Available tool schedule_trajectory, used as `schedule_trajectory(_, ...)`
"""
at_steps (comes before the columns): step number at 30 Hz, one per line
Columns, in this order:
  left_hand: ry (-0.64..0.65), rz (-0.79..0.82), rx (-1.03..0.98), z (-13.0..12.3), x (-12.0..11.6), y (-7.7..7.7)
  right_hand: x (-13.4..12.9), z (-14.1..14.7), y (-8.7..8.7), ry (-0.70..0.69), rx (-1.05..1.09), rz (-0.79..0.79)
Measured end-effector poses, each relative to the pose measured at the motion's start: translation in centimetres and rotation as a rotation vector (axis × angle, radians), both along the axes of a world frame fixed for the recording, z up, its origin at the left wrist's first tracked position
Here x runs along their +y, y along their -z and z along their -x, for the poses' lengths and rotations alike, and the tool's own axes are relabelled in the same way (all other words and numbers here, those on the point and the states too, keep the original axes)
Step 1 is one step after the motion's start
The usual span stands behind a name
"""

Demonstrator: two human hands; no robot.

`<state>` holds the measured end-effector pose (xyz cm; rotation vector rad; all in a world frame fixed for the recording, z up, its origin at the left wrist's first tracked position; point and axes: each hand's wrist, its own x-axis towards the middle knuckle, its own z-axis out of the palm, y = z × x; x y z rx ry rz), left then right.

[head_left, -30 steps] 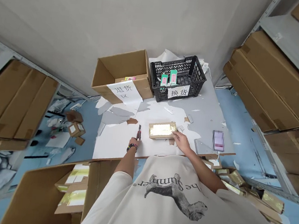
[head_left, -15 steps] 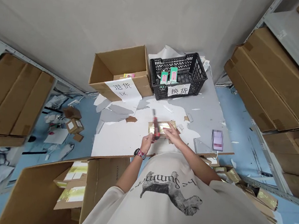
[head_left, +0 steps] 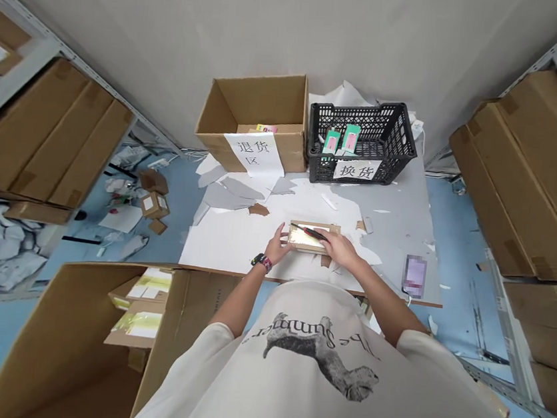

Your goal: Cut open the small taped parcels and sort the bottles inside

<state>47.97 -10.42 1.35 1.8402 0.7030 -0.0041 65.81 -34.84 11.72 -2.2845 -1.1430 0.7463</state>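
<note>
A small cardboard box (head_left: 297, 239) with shiny yellowish tape lies flat on the white-covered table. My right hand (head_left: 338, 248) is closed around a screwdriver (head_left: 314, 232) with a red and black handle, above the box's right part. Its thin tip points left across the box's far edge. At the box's left end is my left hand (head_left: 278, 245), fingers spread and thumb by the near corner. It holds nothing, and I cannot tell how firmly it touches the box.
Behind stand an open carton (head_left: 257, 106) with a paper sign and a black plastic crate (head_left: 362, 135) holding green-and-pink packets. A phone (head_left: 414, 276) lies at the table's right. Torn paper covers parts of the tabletop (head_left: 224, 243). A large carton (head_left: 69, 319) with parcels stands front left; shelves of boxes flank both sides.
The screwdriver has passed from my left hand to my right and now lies lower, pointing left. My left fingers have spread at the box's end. The whole view has turned slightly.
</note>
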Motion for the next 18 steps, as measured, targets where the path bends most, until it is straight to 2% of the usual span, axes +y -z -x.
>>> schedule_trajectory(5,0.121,-0.024,0.004,-0.1,0.6,0.8,1.0,-0.9,-2.8,-0.234,-0.182,0.263)
schedule_trajectory(8,0.21,-0.028,-0.051,-0.3,1.3,0.9,1.8,-1.3,-3.7,-0.322,-0.253,0.304)
schedule_trajectory(12,0.267,-0.001,-0.104,-0.9,2.2,0.9,2.7,-1.7,-3.5,-0.43,-0.311,0.27)
schedule_trajectory(18,0.21,0.042,-0.092,-1.5,2.6,-0.1,3.5,-2.1,-2.3,-0.432,-0.328,0.262)
